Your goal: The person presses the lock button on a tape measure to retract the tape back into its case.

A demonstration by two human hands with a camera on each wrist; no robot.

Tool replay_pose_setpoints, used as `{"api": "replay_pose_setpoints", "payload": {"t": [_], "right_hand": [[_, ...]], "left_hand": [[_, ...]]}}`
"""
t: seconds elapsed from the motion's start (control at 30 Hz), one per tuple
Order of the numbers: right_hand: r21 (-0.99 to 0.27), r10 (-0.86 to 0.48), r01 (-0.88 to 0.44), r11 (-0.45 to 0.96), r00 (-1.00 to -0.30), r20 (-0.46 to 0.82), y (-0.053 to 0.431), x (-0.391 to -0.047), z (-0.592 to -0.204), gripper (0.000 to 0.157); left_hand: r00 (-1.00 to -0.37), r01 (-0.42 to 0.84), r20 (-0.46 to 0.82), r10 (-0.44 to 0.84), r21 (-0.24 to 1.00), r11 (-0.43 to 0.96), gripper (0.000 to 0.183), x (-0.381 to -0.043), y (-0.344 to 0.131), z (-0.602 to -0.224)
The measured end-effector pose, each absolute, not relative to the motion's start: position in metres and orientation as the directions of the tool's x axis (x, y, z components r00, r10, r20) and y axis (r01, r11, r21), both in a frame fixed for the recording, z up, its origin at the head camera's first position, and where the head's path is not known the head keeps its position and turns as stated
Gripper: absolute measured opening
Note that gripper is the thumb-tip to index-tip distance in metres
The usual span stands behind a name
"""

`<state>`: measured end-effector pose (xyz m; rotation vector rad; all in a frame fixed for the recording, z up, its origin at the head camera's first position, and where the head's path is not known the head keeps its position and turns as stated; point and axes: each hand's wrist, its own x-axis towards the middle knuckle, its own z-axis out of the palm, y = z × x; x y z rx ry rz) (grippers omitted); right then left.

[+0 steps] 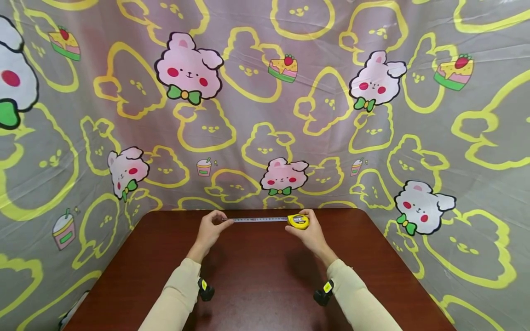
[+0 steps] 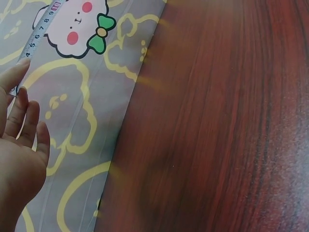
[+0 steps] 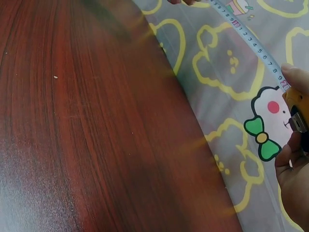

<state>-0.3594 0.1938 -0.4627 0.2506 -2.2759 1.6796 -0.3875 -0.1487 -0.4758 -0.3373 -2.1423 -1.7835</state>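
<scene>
A yellow tape measure (image 1: 298,221) is gripped in my right hand (image 1: 310,233), above the far part of the table. Its white blade (image 1: 261,219) runs out level to the left. Between thumb and fingers, my left hand (image 1: 209,230) pinches the blade's free end. In the left wrist view the blade (image 2: 36,38) rises from the left thumb and fingertips, the other fingers loosely bent. The right wrist view shows the yellow case (image 3: 298,108) at the right edge, with the blade drawn out to about the 20 mark; part of the case is out of frame.
Beneath both hands lies a dark red-brown wooden table (image 1: 265,271). A grey curtain (image 1: 248,110) with yellow outlines and rabbit faces hangs behind and along the sides. Each wrist carries a small black camera, one on the left (image 1: 205,289) and one on the right (image 1: 323,293).
</scene>
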Motion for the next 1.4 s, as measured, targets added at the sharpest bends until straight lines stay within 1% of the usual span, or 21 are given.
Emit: {"api": "replay_pose_setpoints", "payload": {"t": [0.27, 0.5, 0.73, 0.93, 1.27, 1.4], "right_hand": [[-0.901, 0.037, -0.314, 0.298, -0.94, 0.34, 0.189, -0.358, -0.465, 0.065], [-0.903, 0.026, -0.319, 0.289, -0.94, 0.34, 0.185, -0.359, -0.468, 0.069], [-0.896, 0.017, -0.327, 0.3, -0.938, 0.347, 0.184, -0.358, -0.472, 0.066], [-0.889, 0.008, -0.33, 0.317, -0.937, 0.35, 0.179, -0.357, -0.473, 0.066], [-0.872, -0.007, -0.342, 0.351, -0.932, 0.362, 0.171, -0.357, -0.476, 0.065], [-0.874, -0.023, -0.345, 0.341, -0.933, 0.359, 0.168, -0.356, -0.478, 0.066]], "left_hand": [[-0.918, 0.382, 0.394, -0.031, 0.903, 0.196, 0.027, -0.385, -0.145, -0.474], [-0.923, 0.377, 0.385, -0.007, 0.907, 0.189, 0.025, -0.385, -0.14, -0.475], [-0.92, 0.385, 0.391, 0.005, 0.904, 0.186, 0.024, -0.384, -0.137, -0.478], [-0.917, 0.392, 0.398, 0.003, 0.903, 0.177, 0.021, -0.385, -0.134, -0.478], [-0.919, 0.39, 0.395, 0.006, 0.905, 0.168, 0.023, -0.384, -0.127, -0.48], [-0.919, 0.39, 0.394, 0.021, 0.901, 0.19, 0.022, -0.379, -0.124, -0.477]]}}
